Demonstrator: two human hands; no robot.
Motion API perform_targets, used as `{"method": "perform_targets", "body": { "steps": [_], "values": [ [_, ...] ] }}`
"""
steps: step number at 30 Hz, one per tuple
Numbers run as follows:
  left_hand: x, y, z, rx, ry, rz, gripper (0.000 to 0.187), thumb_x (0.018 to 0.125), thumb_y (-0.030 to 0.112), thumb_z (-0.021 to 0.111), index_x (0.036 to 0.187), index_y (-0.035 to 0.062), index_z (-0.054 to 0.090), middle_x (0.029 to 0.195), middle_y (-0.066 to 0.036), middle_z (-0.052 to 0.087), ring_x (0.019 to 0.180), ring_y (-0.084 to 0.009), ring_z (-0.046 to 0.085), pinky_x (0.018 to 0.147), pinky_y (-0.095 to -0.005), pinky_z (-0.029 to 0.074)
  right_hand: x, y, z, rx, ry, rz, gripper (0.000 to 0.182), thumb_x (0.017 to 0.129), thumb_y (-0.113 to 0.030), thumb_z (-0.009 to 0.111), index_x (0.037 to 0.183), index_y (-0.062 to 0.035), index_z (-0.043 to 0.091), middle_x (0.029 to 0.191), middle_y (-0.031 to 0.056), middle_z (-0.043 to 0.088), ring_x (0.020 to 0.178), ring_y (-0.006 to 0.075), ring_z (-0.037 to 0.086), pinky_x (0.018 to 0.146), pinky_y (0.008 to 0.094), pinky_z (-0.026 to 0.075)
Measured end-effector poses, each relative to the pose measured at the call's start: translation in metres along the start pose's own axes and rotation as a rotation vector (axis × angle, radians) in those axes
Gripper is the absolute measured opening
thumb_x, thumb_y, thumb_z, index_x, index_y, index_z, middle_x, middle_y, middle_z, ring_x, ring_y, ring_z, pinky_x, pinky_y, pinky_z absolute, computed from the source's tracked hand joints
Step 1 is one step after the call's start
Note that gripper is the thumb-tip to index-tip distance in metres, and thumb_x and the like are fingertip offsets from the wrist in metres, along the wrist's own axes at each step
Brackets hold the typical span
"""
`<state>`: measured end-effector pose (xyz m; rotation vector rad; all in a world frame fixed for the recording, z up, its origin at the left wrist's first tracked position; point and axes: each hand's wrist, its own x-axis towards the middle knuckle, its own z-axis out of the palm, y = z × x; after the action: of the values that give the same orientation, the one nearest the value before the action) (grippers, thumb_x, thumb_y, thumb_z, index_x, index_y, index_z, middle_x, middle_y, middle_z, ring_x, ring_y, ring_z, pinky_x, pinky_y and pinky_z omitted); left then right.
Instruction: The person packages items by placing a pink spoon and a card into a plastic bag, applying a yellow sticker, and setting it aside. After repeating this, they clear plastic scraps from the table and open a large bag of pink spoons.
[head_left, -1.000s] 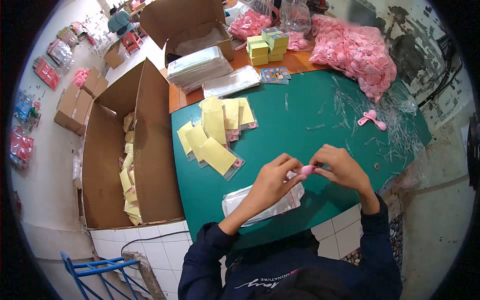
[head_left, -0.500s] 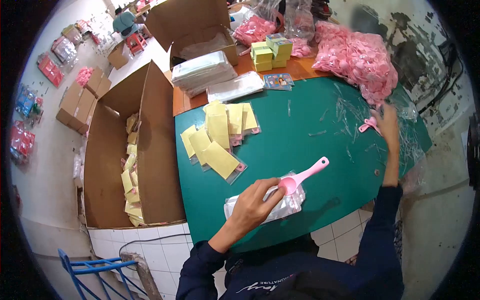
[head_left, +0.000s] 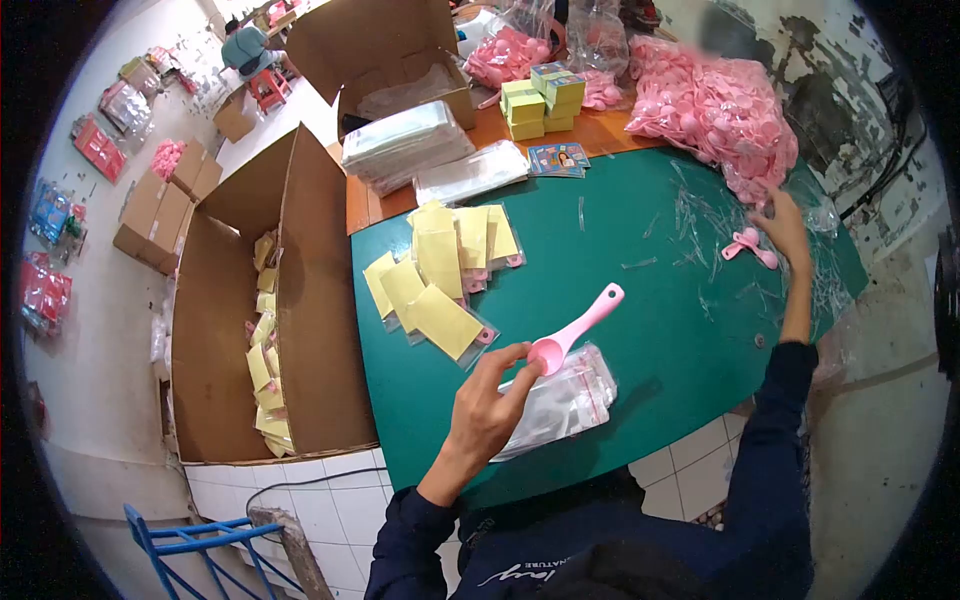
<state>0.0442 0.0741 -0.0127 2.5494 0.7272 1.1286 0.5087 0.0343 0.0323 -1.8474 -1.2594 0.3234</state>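
Observation:
My left hand pinches a pink measuring spoon by its bowl, with the handle pointing up and to the right. Just below it, a stack of clear plastic bags lies on the green table. At the far right, my right hand has its fingers apart at the lower end of a big clear bag of pink spoons. Whether its fingertips touch the bag is hard to make out. Loose pink spoons lie beside that hand. Packed bags with yellow cards are piled left of centre.
A tall cardboard box holding several packed bags stands to the left. Packs of clear sleeves, stacks of cards and an open carton sit at the back. Plastic strips litter the table's right side. A person is far behind.
My left hand has moved left with the spoon, showing more of the clear bags. My right hand has moved slightly up against the spoon bag's lower end, uncovering the loose spoons.

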Motion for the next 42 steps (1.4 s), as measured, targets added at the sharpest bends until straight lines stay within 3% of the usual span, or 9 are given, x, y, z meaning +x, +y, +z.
{"method": "perform_targets", "body": {
  "steps": [2, 4, 6, 8, 10, 13, 17, 27, 42],
  "values": [
    [0.002, 0.001, 0.005, -0.035, 0.012, -0.037, 0.024, 0.073, 0.001, 0.064, 0.096, 0.0059, 0.065, 0.101, -0.012, 0.059, 0.086, -0.0248, 0.061, 0.068, -0.0313, 0.053, -0.015, -0.019, 0.017, -0.166, 0.113, -0.039, 0.053, 0.077, -0.025, 0.071, 0.125, -0.0113, 0.051, 0.099, 0.0102, 0.058, 0.085, 0.0189, 0.059, 0.069, 0.0282, 0.048],
    [0.008, 0.003, 0.012, -0.069, 0.003, -0.017, 0.024, 0.073, 0.001, 0.065, 0.097, 0.0060, 0.065, 0.101, -0.012, 0.059, 0.086, -0.0254, 0.061, 0.068, -0.0316, 0.053, -0.055, -0.064, 0.055, -0.072, -0.060, -0.080, 0.045, 0.085, -0.022, 0.063, 0.126, -0.0077, 0.050, 0.101, 0.0086, 0.056, 0.084, 0.0144, 0.055, 0.069, 0.0261, 0.048],
    [0.011, 0.009, 0.015, -0.095, -0.038, 0.049, 0.025, 0.073, 0.002, 0.065, 0.097, 0.0061, 0.065, 0.101, -0.013, 0.059, 0.087, -0.0260, 0.061, 0.069, -0.0320, 0.053, -0.092, -0.102, 0.086, 0.797, -0.476, 0.121, 0.043, 0.087, -0.023, 0.060, 0.125, -0.0035, 0.049, 0.097, 0.0085, 0.057, 0.076, 0.0112, 0.055, 0.064, 0.0249, 0.048],
    [0.016, 0.014, 0.017, -0.148, -0.095, 0.176, 0.027, 0.070, 0.000, 0.066, 0.097, 0.0051, 0.066, 0.101, -0.014, 0.060, 0.086, -0.0260, 0.062, 0.070, -0.0327, 0.053, -0.117, -0.123, 0.110, 0.793, -0.522, 0.098, 0.036, 0.089, -0.020, 0.058, 0.117, 0.0019, 0.053, 0.095, 0.0075, 0.058, 0.071, 0.0113, 0.057, 0.058, 0.0239, 0.048],
    [0.011, 0.010, 0.026, -0.275, -0.126, 0.202, 0.029, 0.072, 0.005, 0.069, 0.101, 0.0052, 0.064, 0.102, -0.015, 0.058, 0.085, -0.0256, 0.061, 0.071, -0.0329, 0.052, -0.125, -0.125, 0.116, 0.612, -0.402, 0.138, 0.027, 0.089, -0.013, 0.056, 0.111, 0.0018, 0.056, 0.085, 0.0052, 0.060, 0.066, 0.0097, 0.056, 0.056, 0.0225, 0.047],
    [0.022, 0.009, 0.038, -0.315, -0.145, -0.293, 0.036, 0.075, 0.015, 0.071, 0.109, 0.0072, 0.061, 0.101, -0.015, 0.055, 0.084, -0.0261, 0.059, 0.071, -0.0339, 0.051, -0.132, -0.123, 0.111, 0.495, -0.062, 0.171, 0.019, 0.087, -0.004, 0.056, 0.104, 0.0021, 0.057, 0.085, 0.0050, 0.061, 0.068, 0.0096, 0.056, 0.058, 0.0224, 0.047],
    [0.007, -0.011, 0.054, -0.101, -0.408, -0.214, 0.033, 0.075, 0.019, 0.072, 0.098, 0.0022, 0.058, 0.095, -0.013, 0.053, 0.080, -0.0265, 0.057, 0.069, -0.0351, 0.049, -0.137, -0.112, 0.108, 0.573, 0.163, 0.100, 0.014, 0.086, 0.000, 0.056, 0.100, 0.0014, 0.055, 0.090, 0.0069, 0.059, 0.076, 0.0100, 0.056, 0.068, 0.0229, 0.048],
    [0.020, -0.025, 0.028, -1.001, -0.391, -0.805, 0.027, 0.080, 0.005, 0.068, 0.099, 0.0007, 0.049, 0.083, -0.011, 0.068, 0.080, -0.0139, 0.065, 0.071, -0.0254, 0.051, -0.157, -0.122, 0.136, 0.439, 0.181, 0.029, 0.024, 0.080, 0.007, 0.063, 0.103, 0.0024, 0.058, 0.099, 0.0109, 0.062, 0.088, 0.0129, 0.059, 0.075, 0.0235, 0.051],
    [0.020, -0.016, 0.007, -0.998, -0.359, -0.827, 0.034, 0.080, 0.009, 0.069, 0.109, 0.0012, 0.054, 0.082, -0.007, 0.069, 0.075, -0.0085, 0.064, 0.067, -0.0225, 0.050, -0.152, -0.166, 0.155, 0.493, -0.029, -0.136, 0.033, 0.081, 0.004, 0.063, 0.110, 0.0025, 0.048, 0.099, 0.0176, 0.064, 0.090, 0.0180, 0.063, 0.079, 0.0294, 0.053]
  ]
}}
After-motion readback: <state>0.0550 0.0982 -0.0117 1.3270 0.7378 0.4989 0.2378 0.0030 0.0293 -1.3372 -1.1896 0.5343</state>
